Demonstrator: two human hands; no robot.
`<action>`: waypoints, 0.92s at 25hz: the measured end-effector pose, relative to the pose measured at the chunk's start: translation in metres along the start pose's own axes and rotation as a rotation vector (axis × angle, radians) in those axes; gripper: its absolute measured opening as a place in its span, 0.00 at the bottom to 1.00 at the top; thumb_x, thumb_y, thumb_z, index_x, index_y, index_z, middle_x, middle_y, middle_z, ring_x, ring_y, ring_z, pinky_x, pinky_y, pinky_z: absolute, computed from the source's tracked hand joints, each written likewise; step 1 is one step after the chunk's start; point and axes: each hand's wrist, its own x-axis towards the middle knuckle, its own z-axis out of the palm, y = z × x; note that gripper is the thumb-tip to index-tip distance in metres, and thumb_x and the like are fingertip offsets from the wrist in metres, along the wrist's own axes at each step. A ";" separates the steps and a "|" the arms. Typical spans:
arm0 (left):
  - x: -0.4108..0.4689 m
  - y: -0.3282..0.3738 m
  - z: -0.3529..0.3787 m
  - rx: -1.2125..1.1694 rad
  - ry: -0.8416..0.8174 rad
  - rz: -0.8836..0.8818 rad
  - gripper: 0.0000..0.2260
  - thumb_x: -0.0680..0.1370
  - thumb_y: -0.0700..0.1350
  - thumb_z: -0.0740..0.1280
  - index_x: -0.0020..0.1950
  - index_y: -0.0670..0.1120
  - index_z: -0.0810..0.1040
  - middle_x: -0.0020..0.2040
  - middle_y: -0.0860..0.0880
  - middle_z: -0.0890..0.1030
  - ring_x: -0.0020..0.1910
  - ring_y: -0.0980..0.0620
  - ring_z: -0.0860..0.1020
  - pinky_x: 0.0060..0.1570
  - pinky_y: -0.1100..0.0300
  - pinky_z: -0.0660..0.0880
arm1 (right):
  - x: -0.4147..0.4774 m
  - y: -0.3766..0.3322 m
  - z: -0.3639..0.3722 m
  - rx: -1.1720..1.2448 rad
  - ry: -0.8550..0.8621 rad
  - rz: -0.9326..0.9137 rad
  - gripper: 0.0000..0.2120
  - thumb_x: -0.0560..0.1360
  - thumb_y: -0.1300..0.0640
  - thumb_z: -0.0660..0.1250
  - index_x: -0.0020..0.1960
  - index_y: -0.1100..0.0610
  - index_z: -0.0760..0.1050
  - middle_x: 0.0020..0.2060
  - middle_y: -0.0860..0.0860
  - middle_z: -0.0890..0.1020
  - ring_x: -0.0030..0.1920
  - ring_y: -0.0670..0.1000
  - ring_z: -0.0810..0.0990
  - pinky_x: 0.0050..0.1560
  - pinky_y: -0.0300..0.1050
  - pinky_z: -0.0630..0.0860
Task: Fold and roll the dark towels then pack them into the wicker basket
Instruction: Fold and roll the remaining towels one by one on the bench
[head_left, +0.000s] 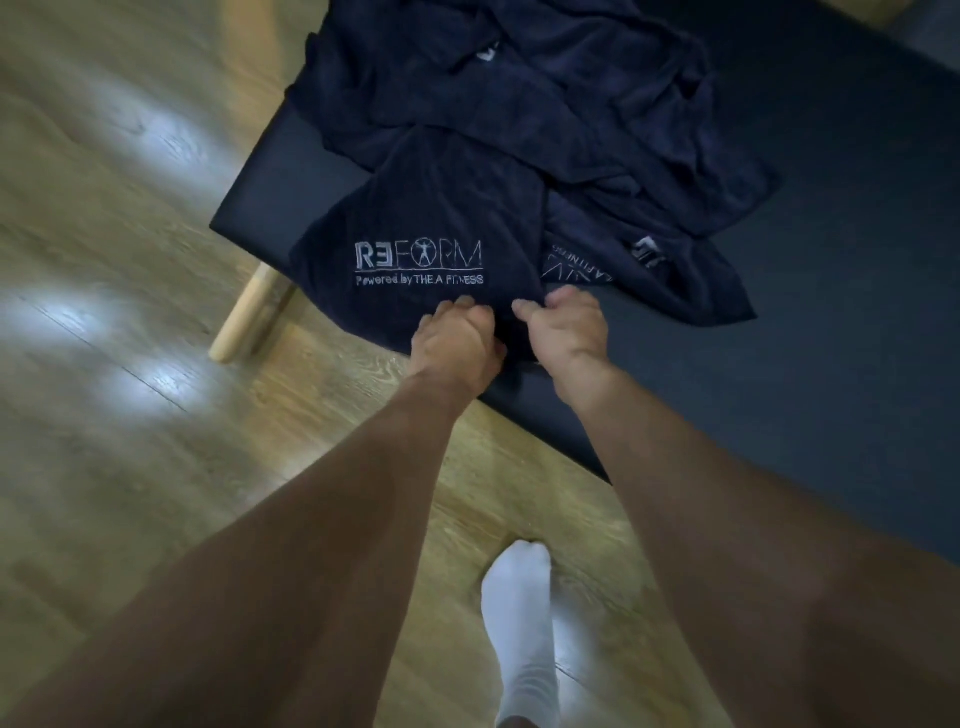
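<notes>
Both hands meet at the near hem of a navy towel (431, 208) embroidered "REFORM, Powered by THE A FITNESS". It lies spread over the near corner of a dark padded bench (810, 291), its lettering facing up and its lower edge hanging just past the bench rim. The left hand (454, 343) has its fingers curled over the hem and bunches the cloth. The right hand (569, 327), just beside it at 3 o'clock, pinches the same edge with thumb and bent fingers, so each hand is closed on this towel. From the hands, a second navy towel (649, 270) with partly legible lettering lies crumpled at 2 o'clock, touching the first. A loose heap of more dark towels (545, 93) covers the bench top at 12 to 1 o'clock. A pale wooden bench leg (249, 322) slants down to the wood-plank floor (130, 249) at 9 o'clock. At 6 o'clock, between the two forearms, a foot in a white sock (519, 613) stands on the floor.
</notes>
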 end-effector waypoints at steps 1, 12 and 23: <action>-0.009 0.008 -0.010 -0.122 0.029 -0.022 0.12 0.79 0.48 0.64 0.58 0.42 0.77 0.57 0.43 0.76 0.59 0.42 0.74 0.58 0.50 0.70 | -0.009 -0.006 -0.014 0.071 0.017 -0.018 0.10 0.76 0.49 0.69 0.45 0.55 0.74 0.42 0.49 0.77 0.51 0.55 0.80 0.53 0.51 0.78; -0.158 0.216 -0.163 -0.698 0.506 0.175 0.06 0.74 0.40 0.68 0.46 0.47 0.72 0.43 0.50 0.74 0.41 0.51 0.71 0.39 0.63 0.62 | -0.169 -0.107 -0.300 0.464 -0.049 -0.353 0.08 0.80 0.56 0.65 0.42 0.55 0.72 0.37 0.56 0.77 0.36 0.53 0.77 0.30 0.42 0.77; -0.279 0.378 -0.244 -1.210 0.241 0.429 0.12 0.77 0.46 0.71 0.34 0.49 0.83 0.32 0.51 0.81 0.34 0.57 0.77 0.39 0.56 0.75 | -0.275 -0.051 -0.532 0.587 0.322 -0.295 0.08 0.77 0.59 0.70 0.41 0.54 0.72 0.30 0.51 0.75 0.24 0.44 0.70 0.25 0.37 0.70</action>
